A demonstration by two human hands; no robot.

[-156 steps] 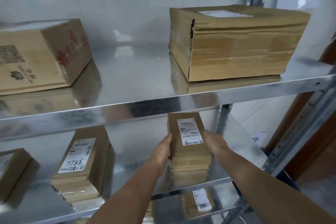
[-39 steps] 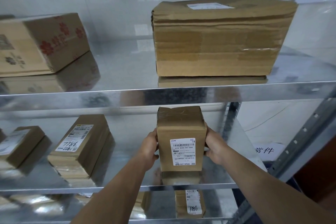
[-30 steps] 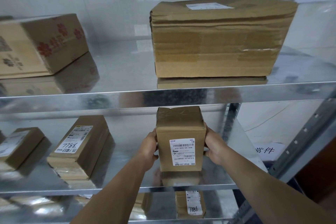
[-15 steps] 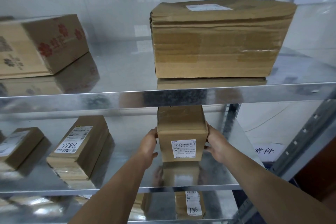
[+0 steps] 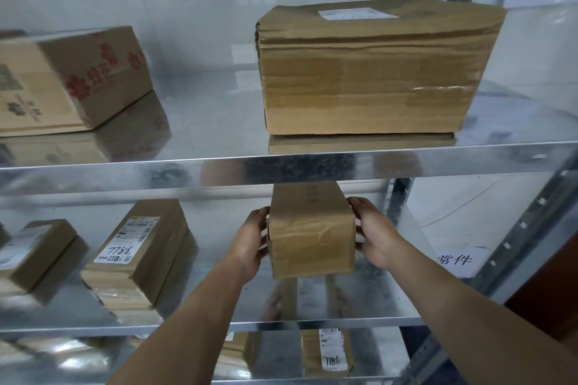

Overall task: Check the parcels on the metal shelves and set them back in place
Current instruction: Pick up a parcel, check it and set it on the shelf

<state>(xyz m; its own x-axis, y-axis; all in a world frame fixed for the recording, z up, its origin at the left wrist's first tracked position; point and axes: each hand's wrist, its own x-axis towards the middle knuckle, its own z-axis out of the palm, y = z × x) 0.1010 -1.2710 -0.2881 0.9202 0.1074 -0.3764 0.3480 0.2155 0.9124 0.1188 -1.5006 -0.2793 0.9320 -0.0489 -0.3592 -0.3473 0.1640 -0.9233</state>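
**Parcel [image 5: 311, 237] held in both hands over the middle shelf [image 5: 200, 327]**

The left hand [image 5: 250, 242] and the right hand [image 5: 375, 239] grip it by its two sides, with fingers curled around the edges. A taped face without a label looks toward the camera. Whether its bottom touches the metal, I cannot tell. It sits to the right of the carton marked 7786 [image 5: 137, 255].

I judge that the check is in progress. The next move calls for lowering it flat and then letting go.

Further up, a large box [image 5: 369, 72] stands on the upper shelf [image 5: 156, 172].
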